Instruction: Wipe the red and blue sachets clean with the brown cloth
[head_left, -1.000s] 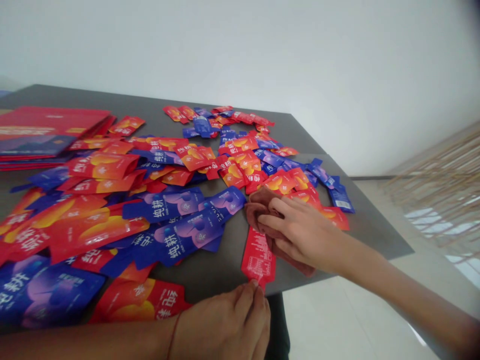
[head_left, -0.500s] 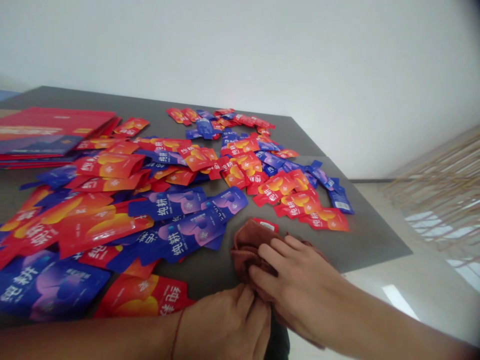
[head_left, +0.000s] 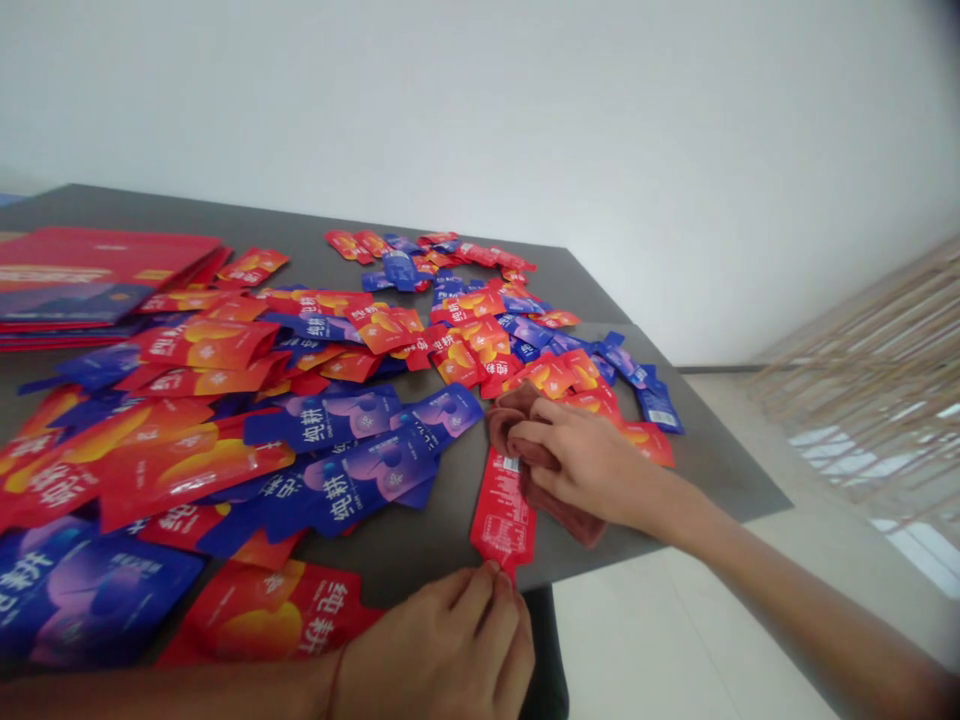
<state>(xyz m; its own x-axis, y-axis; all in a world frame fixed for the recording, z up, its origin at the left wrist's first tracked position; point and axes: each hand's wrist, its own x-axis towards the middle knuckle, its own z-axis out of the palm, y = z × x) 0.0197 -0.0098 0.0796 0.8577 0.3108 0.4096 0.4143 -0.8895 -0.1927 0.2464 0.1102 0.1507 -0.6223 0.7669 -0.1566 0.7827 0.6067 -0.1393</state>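
Note:
A red sachet (head_left: 501, 510) lies face down near the front edge of the dark grey table (head_left: 720, 470). My left hand (head_left: 442, 650) pinches its near end with closed fingers. My right hand (head_left: 585, 460) presses a folded brown cloth (head_left: 525, 440) onto the far end of that sachet, fingers curled over the cloth. Red and blue sachets (head_left: 315, 400) lie scattered across the table to the left of and beyond both hands.
A flat stack of red and blue cartons (head_left: 82, 275) sits at the far left. The table's right edge and front corner drop to a pale floor (head_left: 675, 640). A slatted wooden structure (head_left: 885, 360) stands at the right. A white wall is behind.
My right hand pulled the cloth along the sachet toward my left hand, then pushed it back to the far end. My left hand kept its pinch on the near end.

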